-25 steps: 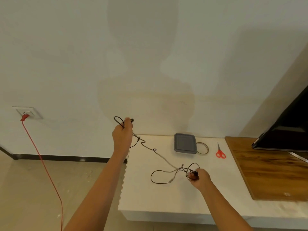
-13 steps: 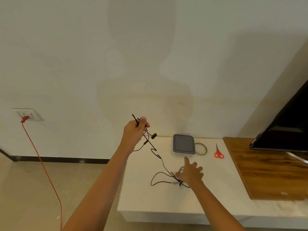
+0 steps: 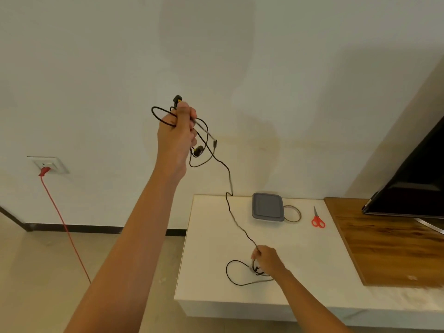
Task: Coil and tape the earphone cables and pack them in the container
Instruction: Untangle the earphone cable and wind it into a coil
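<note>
The thin black earphone cable [image 3: 230, 181] hangs slack from loops bunched in the left hand [image 3: 176, 133], which is held high with its arm outstretched. The cable runs down to the right hand [image 3: 266, 259], low on the desk [image 3: 312, 260], and a loose loop lies just left of that hand. Both hands grip the cable with curled fingers. The grey lidded container [image 3: 268, 207] sits beyond the right hand, well apart.

L hand [image 3: 176, 133] is up high, arm stretched fwd & up, fingers curled in a fist round loops of the earphone cable [image 3: 230, 205]. R hand [image 3: 266, 259] sits low, arm reaching fwd, knuckles up, fingertips pinching the same cable.
</note>
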`<action>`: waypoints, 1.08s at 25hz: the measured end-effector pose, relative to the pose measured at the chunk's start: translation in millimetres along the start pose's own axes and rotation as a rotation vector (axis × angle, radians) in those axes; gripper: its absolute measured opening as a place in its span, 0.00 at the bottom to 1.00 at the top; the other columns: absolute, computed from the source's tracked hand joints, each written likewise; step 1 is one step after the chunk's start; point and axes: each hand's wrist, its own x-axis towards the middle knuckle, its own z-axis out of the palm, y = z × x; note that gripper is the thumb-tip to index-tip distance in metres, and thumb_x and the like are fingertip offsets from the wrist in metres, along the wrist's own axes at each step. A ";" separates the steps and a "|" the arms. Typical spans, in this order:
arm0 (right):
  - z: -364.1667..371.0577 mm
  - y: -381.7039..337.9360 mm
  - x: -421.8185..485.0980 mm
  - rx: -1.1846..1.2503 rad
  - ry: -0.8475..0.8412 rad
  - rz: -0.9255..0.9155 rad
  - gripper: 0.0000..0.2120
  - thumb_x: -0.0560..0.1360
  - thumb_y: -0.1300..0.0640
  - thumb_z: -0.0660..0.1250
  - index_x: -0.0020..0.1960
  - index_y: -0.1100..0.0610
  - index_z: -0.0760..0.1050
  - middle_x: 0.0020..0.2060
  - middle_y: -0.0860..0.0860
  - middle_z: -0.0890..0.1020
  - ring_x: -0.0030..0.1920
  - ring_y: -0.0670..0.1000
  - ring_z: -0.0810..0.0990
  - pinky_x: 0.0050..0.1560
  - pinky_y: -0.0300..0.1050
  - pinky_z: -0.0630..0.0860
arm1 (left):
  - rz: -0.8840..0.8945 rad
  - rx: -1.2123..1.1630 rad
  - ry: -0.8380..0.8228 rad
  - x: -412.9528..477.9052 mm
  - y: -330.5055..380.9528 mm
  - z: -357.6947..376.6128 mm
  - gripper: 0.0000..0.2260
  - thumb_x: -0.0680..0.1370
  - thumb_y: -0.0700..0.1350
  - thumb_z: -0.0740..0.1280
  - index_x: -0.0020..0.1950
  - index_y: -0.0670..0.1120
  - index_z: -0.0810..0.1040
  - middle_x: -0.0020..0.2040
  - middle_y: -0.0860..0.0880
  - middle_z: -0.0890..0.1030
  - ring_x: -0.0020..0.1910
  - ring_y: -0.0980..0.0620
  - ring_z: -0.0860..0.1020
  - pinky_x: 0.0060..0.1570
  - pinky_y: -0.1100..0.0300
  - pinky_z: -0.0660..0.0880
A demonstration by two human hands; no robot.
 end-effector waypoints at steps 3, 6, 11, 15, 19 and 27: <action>-29.9 -33.5 -5.7 0.374 0.098 0.062 0.13 0.80 0.64 0.53 0.39 0.58 0.70 0.37 0.56 0.81 0.43 0.55 0.82 0.44 0.43 0.74 | -0.139 0.234 -0.044 -0.6 -22.0 -5.6 0.16 0.81 0.52 0.59 0.36 0.47 0.74 0.28 0.52 0.66 0.22 0.57 0.62 0.23 0.64 0.59; -65.6 -83.7 -11.5 0.840 0.033 0.039 0.11 0.81 0.64 0.51 0.45 0.61 0.71 0.40 0.61 0.81 0.38 0.53 0.81 0.47 0.47 0.75 | -0.245 0.573 -0.204 -18.4 -63.3 -4.0 0.16 0.79 0.54 0.62 0.34 0.47 0.74 0.29 0.50 0.70 0.26 0.54 0.67 0.32 0.60 0.66; -98.5 -150.4 -35.0 0.886 -0.006 0.000 0.08 0.79 0.64 0.55 0.50 0.64 0.72 0.40 0.53 0.75 0.40 0.51 0.73 0.48 0.48 0.72 | -0.306 0.773 -0.566 -59.5 -109.9 16.9 0.18 0.72 0.60 0.70 0.41 0.44 0.77 0.32 0.53 0.72 0.30 0.56 0.70 0.32 0.66 0.66; -108.4 -167.3 -43.5 0.771 -0.068 -0.057 0.10 0.81 0.53 0.55 0.60 0.51 0.70 0.54 0.56 0.78 0.55 0.54 0.77 0.63 0.50 0.73 | -0.356 0.593 -0.672 -70.2 -105.7 23.3 0.19 0.75 0.58 0.67 0.39 0.43 0.71 0.28 0.52 0.63 0.25 0.57 0.60 0.24 0.68 0.58; -102.4 -165.3 -45.3 0.704 0.059 -0.205 0.15 0.77 0.66 0.53 0.54 0.54 0.75 0.47 0.53 0.79 0.48 0.51 0.77 0.51 0.45 0.75 | -0.288 0.573 -0.624 -71.1 -95.8 22.5 0.15 0.75 0.46 0.69 0.33 0.41 0.70 0.26 0.50 0.61 0.23 0.57 0.58 0.24 0.66 0.57; -60.2 -94.6 -27.1 0.395 0.144 -0.367 0.13 0.80 0.59 0.59 0.39 0.54 0.77 0.30 0.48 0.77 0.32 0.42 0.75 0.38 0.36 0.72 | -0.219 0.200 -0.057 -40.8 -45.1 16.8 0.14 0.76 0.41 0.61 0.29 0.48 0.68 0.22 0.56 0.60 0.23 0.56 0.57 0.26 0.61 0.55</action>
